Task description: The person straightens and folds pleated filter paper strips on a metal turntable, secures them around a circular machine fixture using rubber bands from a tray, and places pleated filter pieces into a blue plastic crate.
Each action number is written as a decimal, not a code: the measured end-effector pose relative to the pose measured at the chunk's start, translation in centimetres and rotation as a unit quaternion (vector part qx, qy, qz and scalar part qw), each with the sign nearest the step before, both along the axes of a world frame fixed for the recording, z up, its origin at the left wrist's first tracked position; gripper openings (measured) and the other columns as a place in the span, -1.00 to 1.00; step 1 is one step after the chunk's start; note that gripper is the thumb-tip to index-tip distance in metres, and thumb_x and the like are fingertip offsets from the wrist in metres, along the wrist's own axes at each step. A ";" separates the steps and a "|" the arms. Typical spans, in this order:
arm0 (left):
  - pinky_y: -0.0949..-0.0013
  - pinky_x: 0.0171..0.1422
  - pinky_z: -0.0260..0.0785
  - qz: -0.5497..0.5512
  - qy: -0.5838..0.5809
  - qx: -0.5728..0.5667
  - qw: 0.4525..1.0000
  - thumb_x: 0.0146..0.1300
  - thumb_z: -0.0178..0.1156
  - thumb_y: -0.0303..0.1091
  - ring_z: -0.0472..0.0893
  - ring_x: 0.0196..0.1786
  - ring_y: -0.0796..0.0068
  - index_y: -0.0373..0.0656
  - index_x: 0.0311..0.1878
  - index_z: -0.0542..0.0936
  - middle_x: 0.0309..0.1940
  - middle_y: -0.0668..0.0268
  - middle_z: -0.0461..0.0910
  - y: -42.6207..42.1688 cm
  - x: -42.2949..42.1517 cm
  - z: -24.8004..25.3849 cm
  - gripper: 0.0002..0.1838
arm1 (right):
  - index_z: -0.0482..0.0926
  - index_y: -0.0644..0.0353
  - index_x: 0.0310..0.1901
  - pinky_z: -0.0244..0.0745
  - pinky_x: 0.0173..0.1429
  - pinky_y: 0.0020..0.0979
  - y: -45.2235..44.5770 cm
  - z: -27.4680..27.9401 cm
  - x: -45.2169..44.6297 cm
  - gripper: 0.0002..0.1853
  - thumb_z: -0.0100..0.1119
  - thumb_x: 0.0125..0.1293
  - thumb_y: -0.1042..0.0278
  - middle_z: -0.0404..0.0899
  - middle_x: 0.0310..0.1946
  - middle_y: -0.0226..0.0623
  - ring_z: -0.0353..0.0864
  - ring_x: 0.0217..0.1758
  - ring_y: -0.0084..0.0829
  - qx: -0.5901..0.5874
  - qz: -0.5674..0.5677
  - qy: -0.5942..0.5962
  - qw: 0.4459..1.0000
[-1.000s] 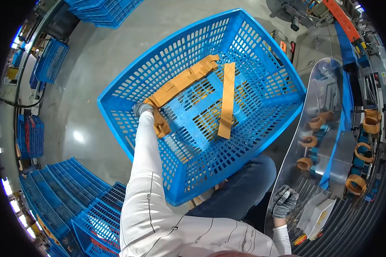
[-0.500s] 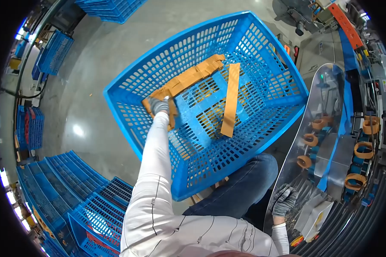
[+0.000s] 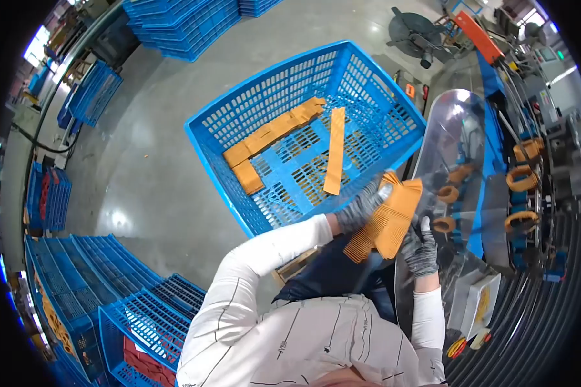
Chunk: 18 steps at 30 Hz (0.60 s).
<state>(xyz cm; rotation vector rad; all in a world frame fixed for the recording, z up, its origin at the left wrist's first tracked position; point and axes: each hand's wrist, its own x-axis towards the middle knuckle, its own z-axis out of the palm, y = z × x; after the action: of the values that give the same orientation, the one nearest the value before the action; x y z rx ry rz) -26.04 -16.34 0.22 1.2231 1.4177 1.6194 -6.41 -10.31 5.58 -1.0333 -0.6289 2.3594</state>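
My left hand (image 3: pixel 361 209), in a grey glove, is closed on the left edge of an orange-brown ribbed sheet (image 3: pixel 394 216) with fine comb-like slits at its lower left. The sheet is above the near right side of a blue plastic crate (image 3: pixel 223 200). My right hand (image 3: pixel 421 250), also gloved, is at the sheet's lower right edge with its thumb apart from the fingers; whether it touches the sheet is unclear. Inside the crate, a row of orange-brown pieces (image 3: pixel 274 132) lines the far left side. A single flat strip (image 3: pixel 335 151) lies towards the right.
To my right stands a machine with a clear cover (image 3: pixel 455 129) and several orange-brown rings (image 3: pixel 521 178). A white box (image 3: pixel 474 303) and scissors (image 3: pixel 457 348) are near my right forearm. Blue crates (image 3: pixel 181 26) are stacked at the back, with more at left (image 3: pixel 90 271).
My left hand has come out of the crate towards me and now holds the ribbed sheet. My right hand has risen to the sheet's edge. The view has shifted.
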 end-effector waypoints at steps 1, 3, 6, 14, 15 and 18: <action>0.22 0.30 0.17 -0.006 0.021 -0.013 1.000 0.33 -0.05 -0.01 0.39 0.18 0.17 -0.19 0.29 0.20 0.13 0.07 0.36 -0.3 1.5 1.1 -0.40 | 0.37 0.27 0.13 0.42 0.07 -0.40 -1.4 1.4 0.6 -0.50 0.01 0.33 0.03 0.48 0.01 -0.27 0.50 -0.02 -0.41 -0.074 -0.010 0.043 0.996; 0.20 0.31 0.12 -0.012 0.066 -0.041 0.997 0.34 -0.08 -0.01 0.37 0.18 0.09 -0.21 0.31 0.17 0.13 -0.01 0.35 -0.6 4.2 2.6 -0.39 | 0.32 0.24 0.18 0.29 0.23 -0.27 -2.5 0.2 3.2 -0.49 0.01 0.33 0.05 0.40 0.13 -0.25 0.40 0.14 -0.32 0.014 -0.029 0.075 0.997; 0.19 0.30 0.14 -0.036 0.066 -0.098 0.992 0.34 -0.06 -0.06 0.34 0.19 0.03 -0.23 0.34 0.13 0.12 -0.11 0.33 -1.2 7.2 5.0 -0.38 | 0.36 0.23 0.15 0.32 0.25 -0.27 -3.5 -0.4 5.9 -0.50 0.05 0.31 0.06 0.44 0.10 -0.26 0.44 0.12 -0.34 0.128 -0.049 0.009 0.990; 0.39 0.26 0.19 -0.152 -0.146 -0.117 0.971 0.37 -0.07 -0.04 0.39 0.15 0.40 -0.16 0.38 0.06 0.10 0.14 0.39 -0.3 14.8 2.3 -0.37 | 0.34 0.25 0.16 0.33 0.24 -0.26 -5.0 1.3 12.4 -0.51 0.04 0.32 0.10 0.42 0.10 -0.26 0.42 0.14 -0.34 0.061 -0.051 0.043 0.996; 0.40 0.27 0.16 -0.140 -0.117 -0.112 0.977 0.37 -0.07 -0.06 0.37 0.17 0.40 -0.16 0.37 0.08 0.10 0.14 0.40 -0.8 15.5 3.2 -0.39 | 0.31 0.23 0.19 0.29 0.27 -0.24 -5.3 1.5 13.1 -0.51 0.02 0.33 0.12 0.39 0.13 -0.25 0.38 0.18 -0.32 0.006 -0.071 0.069 0.995; 0.39 0.30 0.12 -0.170 -0.066 0.040 0.983 0.38 -0.10 -0.05 0.37 0.18 0.37 -0.20 0.33 0.15 0.08 0.13 0.41 -1.1 17.7 3.5 -0.42 | 0.26 0.18 0.23 0.20 0.35 -0.17 -5.4 -1.6 17.1 -0.53 -0.02 0.35 0.18 0.34 0.20 -0.23 0.32 0.24 -0.27 0.149 0.004 0.014 0.989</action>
<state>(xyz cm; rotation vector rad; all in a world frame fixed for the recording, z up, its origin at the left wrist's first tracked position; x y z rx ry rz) -8.37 -17.47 3.77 1.2974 1.0079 1.4991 10.72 -15.72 3.99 -0.8644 -0.9412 2.1957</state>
